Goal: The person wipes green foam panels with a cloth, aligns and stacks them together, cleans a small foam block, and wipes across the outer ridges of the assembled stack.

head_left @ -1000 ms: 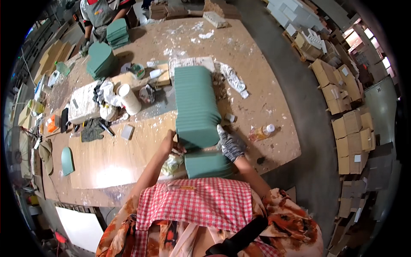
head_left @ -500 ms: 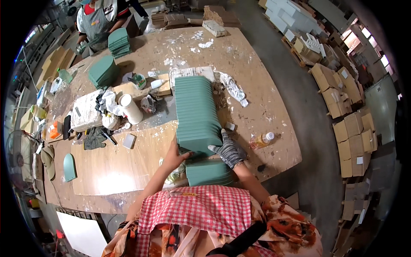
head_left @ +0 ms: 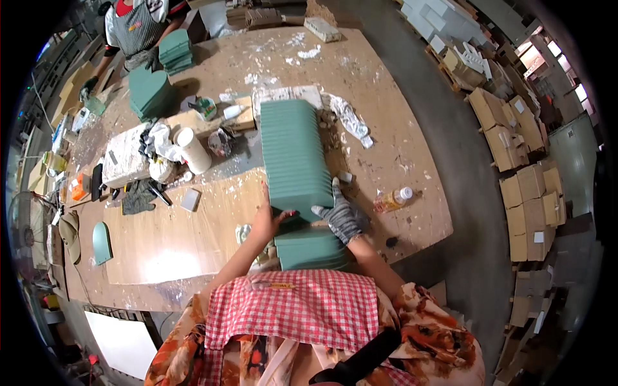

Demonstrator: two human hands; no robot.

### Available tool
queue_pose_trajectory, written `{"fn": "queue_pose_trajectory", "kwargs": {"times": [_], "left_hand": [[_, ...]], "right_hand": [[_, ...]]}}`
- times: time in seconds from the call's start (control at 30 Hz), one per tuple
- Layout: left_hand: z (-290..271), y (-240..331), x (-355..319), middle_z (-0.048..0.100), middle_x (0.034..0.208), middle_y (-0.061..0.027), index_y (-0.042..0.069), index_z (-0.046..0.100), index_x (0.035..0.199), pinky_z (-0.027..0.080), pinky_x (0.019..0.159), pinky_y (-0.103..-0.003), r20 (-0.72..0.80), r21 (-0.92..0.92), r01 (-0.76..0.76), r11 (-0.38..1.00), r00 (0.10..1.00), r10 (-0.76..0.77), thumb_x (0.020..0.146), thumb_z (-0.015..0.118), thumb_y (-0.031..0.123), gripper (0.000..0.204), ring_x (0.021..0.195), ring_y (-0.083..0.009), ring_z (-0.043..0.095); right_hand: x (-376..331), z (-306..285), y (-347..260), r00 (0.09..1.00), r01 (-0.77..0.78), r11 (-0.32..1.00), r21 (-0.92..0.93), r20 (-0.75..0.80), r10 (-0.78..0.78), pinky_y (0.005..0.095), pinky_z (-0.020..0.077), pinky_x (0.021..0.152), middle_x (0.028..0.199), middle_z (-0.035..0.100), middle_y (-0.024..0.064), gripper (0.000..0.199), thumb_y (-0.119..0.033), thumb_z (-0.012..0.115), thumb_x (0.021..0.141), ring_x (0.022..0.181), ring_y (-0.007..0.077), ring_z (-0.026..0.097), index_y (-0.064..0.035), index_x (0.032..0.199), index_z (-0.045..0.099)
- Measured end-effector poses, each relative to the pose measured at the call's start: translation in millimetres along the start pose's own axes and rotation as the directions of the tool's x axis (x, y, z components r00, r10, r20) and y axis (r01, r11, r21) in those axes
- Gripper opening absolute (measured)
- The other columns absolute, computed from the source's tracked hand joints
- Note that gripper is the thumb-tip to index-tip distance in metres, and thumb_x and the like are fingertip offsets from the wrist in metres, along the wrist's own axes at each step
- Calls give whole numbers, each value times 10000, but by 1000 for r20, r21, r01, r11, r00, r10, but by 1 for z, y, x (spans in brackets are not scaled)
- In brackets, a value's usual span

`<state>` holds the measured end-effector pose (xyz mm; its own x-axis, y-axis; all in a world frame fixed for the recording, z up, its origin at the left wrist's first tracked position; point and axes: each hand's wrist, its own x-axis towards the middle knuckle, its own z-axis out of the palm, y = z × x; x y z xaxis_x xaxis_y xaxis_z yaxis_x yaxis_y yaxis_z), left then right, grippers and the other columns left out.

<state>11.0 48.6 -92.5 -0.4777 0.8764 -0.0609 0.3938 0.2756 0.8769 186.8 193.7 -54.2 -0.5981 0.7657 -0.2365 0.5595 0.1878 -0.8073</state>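
A long row of green round-topped panels (head_left: 297,151) stands packed face to face on the table in front of me. At its near end, my bare left hand (head_left: 266,222) is closed on the left edge, thumb across the front panel. My right hand (head_left: 342,217), in a grey striped knit glove, grips the opposite edge with its thumb on the front face. Most fingers of both hands are hidden behind the panels' sides. Closer to my body sits a second, shorter stack of green panels (head_left: 310,249), a narrow gap apart from the row.
Beyond the row lies a wrapped white block (head_left: 283,96). Left are a white cylinder (head_left: 192,151), a grey glove (head_left: 138,197) and a single green panel (head_left: 102,243). A bottle (head_left: 394,198) lies right. A co-worker (head_left: 136,32) stands near green stacks (head_left: 149,93).
My view has tipped slightly, so the table sits higher in the picture. Both hands keep their hold on the row's near end. The co-worker's arm now stretches out to the left.
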Motion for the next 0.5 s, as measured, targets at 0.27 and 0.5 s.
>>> {"fn": "queue_pose_trajectory", "kwargs": {"times": [0.27, 0.5], "left_hand": [[-9, 12, 13, 377, 1426, -279, -24, -111, 1472, 413, 1010, -361, -68, -221, -178, 959, 984, 167, 710, 809, 85, 1200, 1278, -321, 461], [-19, 39, 17, 236, 1509, -262, -29, -45, 1485, 312, 1093, -354, -1, -220, -71, 973, 997, 72, 671, 843, 115, 1213, 1374, -294, 321]], "right_hand": [[27, -6, 2, 995, -6, 999, -47, 104, 11, 376, 255, 1148, 1520, 204, 244, 1336, -296, 893, 593, 1411, 346, 228, -80, 1507, -58], [37, -2, 6, 979, 184, 980, -80, 103, -175, 369, 182, 1177, 1557, 73, 212, 1423, -330, 915, 541, 1445, 327, 111, -49, 1492, -105]]}}
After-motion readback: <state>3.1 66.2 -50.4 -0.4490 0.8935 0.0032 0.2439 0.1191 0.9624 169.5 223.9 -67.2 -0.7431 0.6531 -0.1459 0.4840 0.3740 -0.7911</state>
